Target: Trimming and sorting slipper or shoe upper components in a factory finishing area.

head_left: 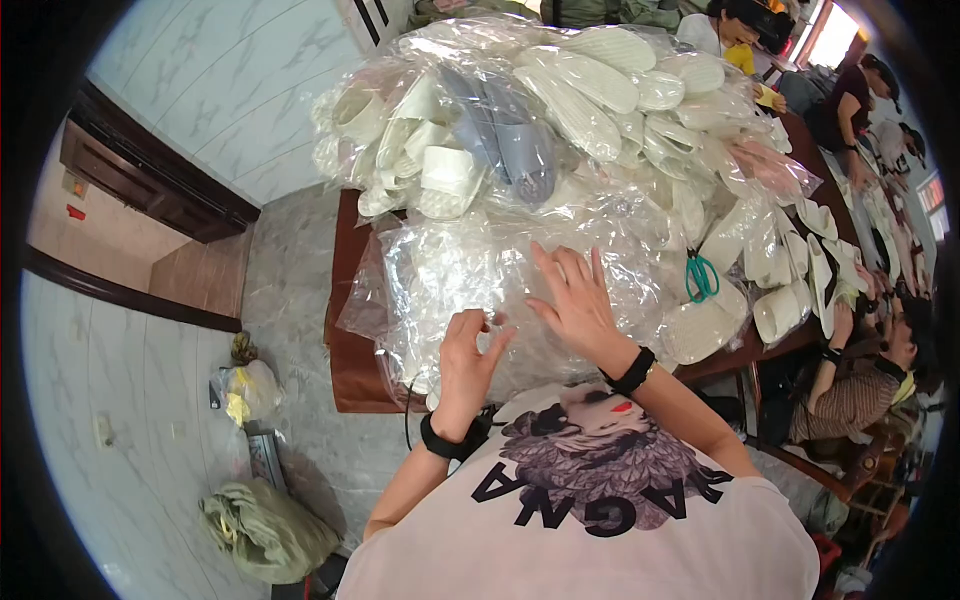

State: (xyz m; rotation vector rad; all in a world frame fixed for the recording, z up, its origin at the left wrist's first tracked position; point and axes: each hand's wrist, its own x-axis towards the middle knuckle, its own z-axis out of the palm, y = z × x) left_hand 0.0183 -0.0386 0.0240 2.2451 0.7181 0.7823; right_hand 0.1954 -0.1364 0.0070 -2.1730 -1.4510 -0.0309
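Note:
Clear plastic bags (445, 262) lie in a shiny, crumpled layer on the table in front of me. My right hand (577, 305) rests over this plastic with its fingers spread. Nearer the table's front edge, my left hand (468, 362) is held over the bags, fingers bent and thumb apart, with nothing visible in it. Scissors with teal handles (702, 278) lie to the right of my right hand, their blades partly hidden. Below them is a cream slipper (706, 328). Beyond my hands, bagged white slippers (585, 110) are heaped around a blue-grey pair (525, 160).
The brown tabletop (358, 385) shows along the left edge. On the floor at left are a green sack (270, 530) and a small plastic bag of scraps (250, 390). Loose slippers (783, 310) lie at right. Several other people sit along the right and far sides.

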